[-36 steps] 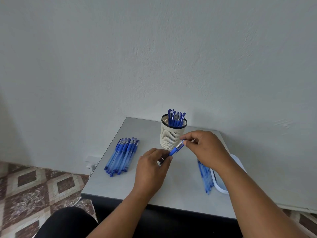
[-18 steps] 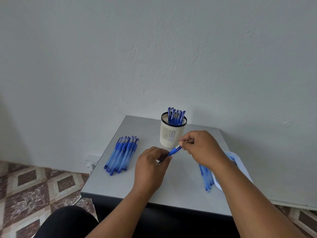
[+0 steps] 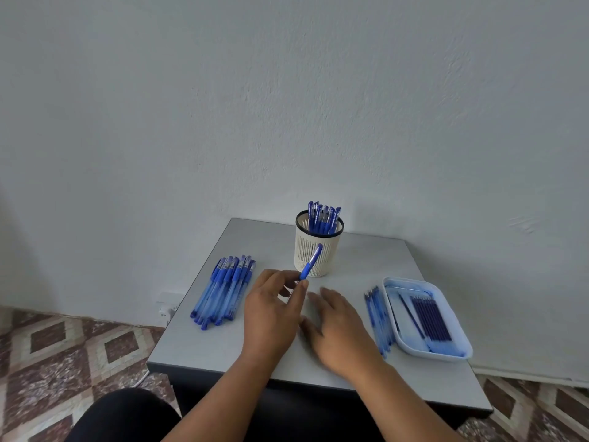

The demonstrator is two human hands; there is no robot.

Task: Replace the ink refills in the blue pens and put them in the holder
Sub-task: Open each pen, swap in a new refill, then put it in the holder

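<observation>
My left hand [image 3: 274,309] pinches a blue pen [image 3: 311,262] between thumb and fingers, its free end tilted up toward the holder. The white slotted holder [image 3: 318,250] stands at the back of the table with several blue pens [image 3: 323,218] upright in it. My right hand [image 3: 341,330] hovers low over the table with fingers stretched out and holds nothing. A row of blue pens [image 3: 224,290] lies on the left. A few pale blue pen barrels [image 3: 377,317] lie right of my right hand. A white tray [image 3: 459,350] holds several dark ink refills [image 3: 432,319].
The grey table [image 3: 223,346] stands against a white wall. Its front edge is near my knees. A patterned tile floor [image 3: 63,352] lies on both sides. A white wall socket [image 3: 165,306] sits low left of the table.
My right hand let go of the pen and dropped toward the table, fingers spread. The left hand keeps the pen and has tilted it up toward the holder. The tray is now uncovered.
</observation>
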